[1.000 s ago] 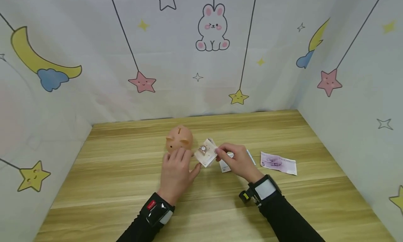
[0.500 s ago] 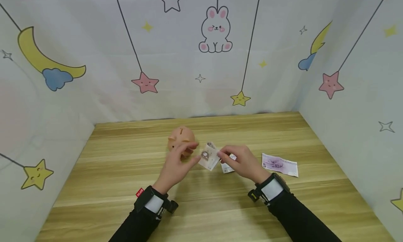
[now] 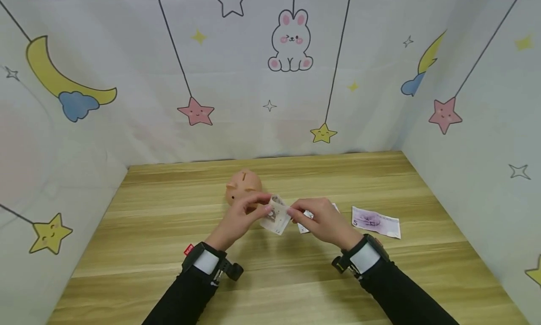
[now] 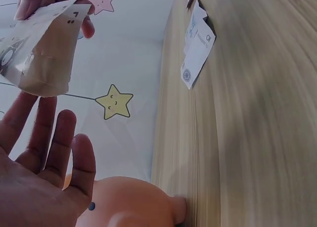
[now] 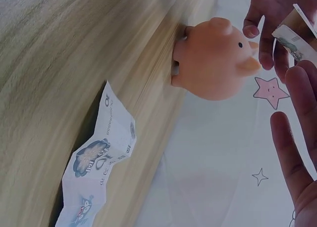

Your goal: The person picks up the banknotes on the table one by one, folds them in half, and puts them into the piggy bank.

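A pale brownish banknote [image 3: 276, 219], bent over in a loose fold, is held up between both hands. My left hand [image 3: 241, 217] pinches its left edge, thumb on the near face and fingers behind. At the other side, the thumb and index finger of my right hand [image 3: 323, 221] grip the note. Just behind the left hand stands an orange piggy bank [image 3: 243, 178] with a slot in its top, its front partly covered by the fingers. A creased bluish-white 10 banknote [image 5: 106, 138] lies on the table below the right hand, which hides part of it in the head view.
To the right of the right hand, a purple banknote [image 3: 376, 221] lies flat on the wooden table [image 3: 169, 250]. White cloth walls [image 3: 236, 137] with printed stars and a rabbit enclose the table at the back and sides.
My left hand has lifted from in front of the piggy bank, turned, and taken hold of the note's left edge. The right hand has kept its grip on the note, which has folded over.
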The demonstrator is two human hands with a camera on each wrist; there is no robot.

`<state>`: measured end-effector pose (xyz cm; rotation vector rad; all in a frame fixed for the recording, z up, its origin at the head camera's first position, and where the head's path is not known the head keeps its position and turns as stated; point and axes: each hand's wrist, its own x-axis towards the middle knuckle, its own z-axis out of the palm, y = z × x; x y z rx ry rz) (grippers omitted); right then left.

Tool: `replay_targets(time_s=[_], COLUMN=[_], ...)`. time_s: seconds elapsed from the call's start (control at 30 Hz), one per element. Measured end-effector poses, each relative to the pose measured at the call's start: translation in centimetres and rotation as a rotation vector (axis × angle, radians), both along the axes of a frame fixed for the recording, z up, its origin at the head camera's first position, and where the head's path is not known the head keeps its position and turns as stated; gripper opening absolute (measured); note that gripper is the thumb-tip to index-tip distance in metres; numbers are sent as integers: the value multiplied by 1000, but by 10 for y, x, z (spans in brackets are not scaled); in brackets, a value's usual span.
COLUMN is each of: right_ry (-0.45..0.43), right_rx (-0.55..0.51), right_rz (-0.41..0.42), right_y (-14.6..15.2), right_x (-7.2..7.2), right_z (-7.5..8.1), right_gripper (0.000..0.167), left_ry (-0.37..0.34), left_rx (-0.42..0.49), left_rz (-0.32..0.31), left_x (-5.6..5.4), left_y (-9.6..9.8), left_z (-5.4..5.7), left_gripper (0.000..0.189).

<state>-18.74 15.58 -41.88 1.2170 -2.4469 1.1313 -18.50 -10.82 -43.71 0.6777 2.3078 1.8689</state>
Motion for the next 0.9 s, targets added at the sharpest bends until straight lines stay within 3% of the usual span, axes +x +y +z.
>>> replay_targets(time_s=[0.3, 0.9], right_ry=[6, -48], right_rx=[-5, -7], right_rz=[-7, -35], right_y=[-3, -6], right_x=[-1, -6], right_z=[0, -2], right_gripper=[10, 13], left_ry=[-44, -119], left_rx=[58, 94], left_rz=[12, 136], left_x=[3, 8], left_y=[1, 4], left_z=[1, 3], left_gripper=[29, 19])
